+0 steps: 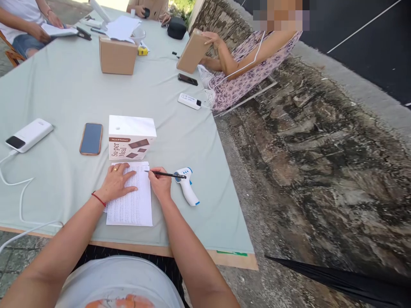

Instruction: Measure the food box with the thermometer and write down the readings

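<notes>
left hand flat on printed sheet, right hand gripping pen

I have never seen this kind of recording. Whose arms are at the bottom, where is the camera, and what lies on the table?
There is no machine here. The camera sits on a person's head and looks down, so the two arms at the bottom are that person's own. The left hand lies flat on a printed sheet, touching it. The right hand holds a black pen with its tip over the sheet. Beside it lies a white thermometer gun. Behind the sheet stands a white box, then a phone and a power bank. Other people sit farther along the table.
</notes>
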Available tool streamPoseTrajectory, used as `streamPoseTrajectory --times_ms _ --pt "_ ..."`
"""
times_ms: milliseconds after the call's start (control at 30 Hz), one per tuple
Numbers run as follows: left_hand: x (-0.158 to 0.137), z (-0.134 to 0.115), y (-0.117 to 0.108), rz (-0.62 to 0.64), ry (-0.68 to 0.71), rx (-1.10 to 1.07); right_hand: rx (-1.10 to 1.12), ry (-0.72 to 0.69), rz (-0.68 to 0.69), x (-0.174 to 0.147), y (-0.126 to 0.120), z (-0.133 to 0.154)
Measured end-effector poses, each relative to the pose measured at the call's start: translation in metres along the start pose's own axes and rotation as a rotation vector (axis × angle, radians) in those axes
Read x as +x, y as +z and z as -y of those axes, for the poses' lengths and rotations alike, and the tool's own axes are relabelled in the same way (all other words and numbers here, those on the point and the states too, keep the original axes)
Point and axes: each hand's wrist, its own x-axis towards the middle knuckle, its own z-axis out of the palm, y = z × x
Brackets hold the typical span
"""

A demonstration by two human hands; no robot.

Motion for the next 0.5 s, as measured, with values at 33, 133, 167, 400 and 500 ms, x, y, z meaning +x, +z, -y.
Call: streamPoseTrajectory --times_ms 33,133,167,400,500 --pt "-0.0002 -0.0002 0.0003 0.005 0.0 0.006 -0.02 -0.014 -0.005 0.0002 0.0007 -0.0001" --pt "-0.0006 -0.0012 0.001 0.017 0.007 0.02 -0.057 -0.039 -0.009 -0.0022 0.0036 -0.0025" --pt "-0.0006 -0.0015 0.0012 0.022 0.008 0.024 -0.063 -0.042 -0.008 -0.0032 0.0044 -0.0034" --pt "-0.0001 -0.0017 0.0016 0.035 0.006 0.005 -0.074 -0.031 0.043 -0.005 0.0031 -0.0023" --pt "-0.0006 -0.001 0.003 0.014 0.0 -0.031 -0.1 -0.022 0.051 -0.0047 0.0023 -0.0017"
